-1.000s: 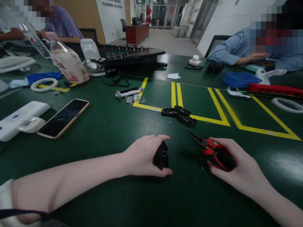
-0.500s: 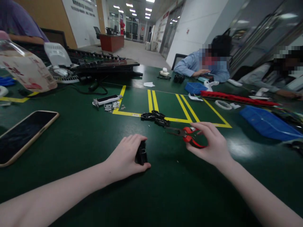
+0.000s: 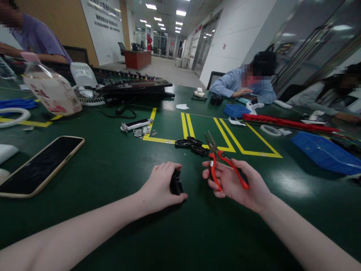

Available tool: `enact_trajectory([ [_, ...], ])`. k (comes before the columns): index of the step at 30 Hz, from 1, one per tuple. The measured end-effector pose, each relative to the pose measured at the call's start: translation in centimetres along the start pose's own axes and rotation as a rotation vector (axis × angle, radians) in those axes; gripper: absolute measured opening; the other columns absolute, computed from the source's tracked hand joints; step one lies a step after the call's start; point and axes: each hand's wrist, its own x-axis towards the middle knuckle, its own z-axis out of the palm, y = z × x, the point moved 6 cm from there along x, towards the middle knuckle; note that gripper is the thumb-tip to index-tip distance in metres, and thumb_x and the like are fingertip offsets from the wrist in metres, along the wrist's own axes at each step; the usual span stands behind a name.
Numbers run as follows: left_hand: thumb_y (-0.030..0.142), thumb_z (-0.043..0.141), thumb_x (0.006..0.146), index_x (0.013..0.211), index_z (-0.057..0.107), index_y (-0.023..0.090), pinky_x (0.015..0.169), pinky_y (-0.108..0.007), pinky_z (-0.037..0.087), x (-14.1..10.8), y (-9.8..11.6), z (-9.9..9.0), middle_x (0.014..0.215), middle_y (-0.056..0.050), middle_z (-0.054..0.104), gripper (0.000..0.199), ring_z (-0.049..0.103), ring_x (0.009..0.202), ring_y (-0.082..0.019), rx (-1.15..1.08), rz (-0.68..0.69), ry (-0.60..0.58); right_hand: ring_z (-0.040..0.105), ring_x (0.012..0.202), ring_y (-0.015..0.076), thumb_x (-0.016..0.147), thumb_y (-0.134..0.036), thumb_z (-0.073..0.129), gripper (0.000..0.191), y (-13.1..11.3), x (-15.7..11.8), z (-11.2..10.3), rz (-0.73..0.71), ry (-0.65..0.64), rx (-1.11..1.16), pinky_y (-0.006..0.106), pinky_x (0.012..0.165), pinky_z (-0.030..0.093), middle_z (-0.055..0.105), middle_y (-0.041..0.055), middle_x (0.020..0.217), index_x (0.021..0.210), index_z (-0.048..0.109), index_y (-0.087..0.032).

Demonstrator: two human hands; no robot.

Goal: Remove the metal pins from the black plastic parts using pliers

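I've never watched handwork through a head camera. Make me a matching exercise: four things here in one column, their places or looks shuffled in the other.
Things
1. Pliers
2. Phone
3. Bottle
4. Small black part

Places or looks
A. Topped with a pink cap
B. Between the left hand's thumb and fingers
C. In the right hand, jaws spread apart
D. Lying flat on the green table

Right pairs: 1-C, 2-D, 3-A, 4-B

Both hands [image 3: 197, 183] low over the front, left curled sideways, right palm up (forearms angled inward).
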Motion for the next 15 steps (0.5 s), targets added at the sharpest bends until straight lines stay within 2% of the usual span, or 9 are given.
enact_trajectory([
  [4, 0.035, 0.083, 0.079, 0.143, 0.046, 0.02, 0.111, -0.059, 0.044, -0.1, -0.4, -0.3, 0.135, -0.013, 0.065, 0.076, 0.06, 0.127, -0.035, -0.167, -0.069, 0.026, 0.06, 0.074, 0.0196, 0.088, -0.066, 0.04, 0.062, 0.7, 0.1, 0.1, -0.032, 0.042, -0.052, 0.035, 0.061, 0.047, 0.069, 0.0147, 0.113, 0.125, 0.062, -0.021],
  [7, 0.036, 0.083, 0.081, 0.144, 0.041, 0.021, 0.109, -0.053, 0.049, -0.2, -0.6, -0.8, 0.138, -0.013, 0.063, 0.078, 0.062, 0.126, -0.032, -0.311, -0.109, 0.055, 0.064, 0.081, 0.0224, 0.083, -0.066, 0.055, 0.064, 1.2, -0.4, -0.1, -0.087, 0.122, -0.207, 0.039, 0.068, 0.052, 0.069, 0.0126, 0.118, 0.132, 0.061, -0.024],
  [9, 0.036, 0.084, 0.08, 0.14, 0.042, 0.022, 0.109, -0.05, 0.051, -0.2, -0.6, -1.0, 0.139, -0.012, 0.062, 0.074, 0.062, 0.126, -0.029, -0.394, -0.119, 0.068, 0.065, 0.098, 0.0258, 0.081, -0.058, 0.069, 0.064, 1.3, -1.0, -0.6, -0.145, 0.219, -0.335, 0.043, 0.086, 0.055, 0.066, 0.0098, 0.125, 0.137, 0.058, -0.028],
  [11, 0.037, 0.086, 0.08, 0.136, 0.044, 0.024, 0.106, -0.048, 0.053, -0.3, -0.7, -1.2, 0.14, -0.011, 0.063, 0.071, 0.064, 0.125, -0.028, -0.463, -0.124, 0.076, 0.061, 0.119, 0.0304, 0.077, -0.047, 0.08, 0.072, 1.1, -1.7, -1.0, -0.221, 0.334, -0.472, 0.049, 0.107, 0.049, 0.062, 0.0087, 0.136, 0.142, 0.054, -0.032],
  [12, 0.037, 0.086, 0.079, 0.134, 0.045, 0.024, 0.105, -0.047, 0.055, -0.3, -0.8, -1.3, 0.139, -0.01, 0.063, 0.069, 0.065, 0.124, -0.027, -0.49, -0.127, 0.081, 0.059, 0.126, 0.0322, 0.075, -0.044, 0.082, 0.076, 0.8, -2.1, -1.2, -0.272, 0.393, -0.573, 0.053, 0.112, 0.046, 0.06, 0.009, 0.139, 0.144, 0.052, -0.032],
  [13, 0.037, 0.087, 0.078, 0.131, 0.047, 0.025, 0.103, -0.046, 0.056, -0.3, -0.9, -1.3, 0.138, -0.01, 0.064, 0.068, 0.066, 0.122, -0.028, -0.511, -0.131, 0.089, 0.059, 0.128, 0.0334, 0.075, -0.042, 0.083, 0.077, 0.5, -2.5, -1.2, -0.324, 0.436, -0.679, 0.055, 0.114, 0.045, 0.06, 0.0097, 0.14, 0.144, 0.052, -0.032],
  [15, 0.036, 0.088, 0.077, 0.128, 0.05, 0.025, 0.1, -0.046, 0.058, -0.2, -1.3, -1.4, 0.136, -0.01, 0.065, 0.065, 0.067, 0.122, -0.029, -0.535, -0.142, 0.113, 0.065, 0.124, 0.0329, 0.08, -0.042, 0.08, 0.069, 0.1, -3.0, -0.9, -0.418, 0.469, -0.875, 0.056, 0.108, 0.053, 0.062, 0.0106, 0.137, 0.143, 0.053, -0.032],
])
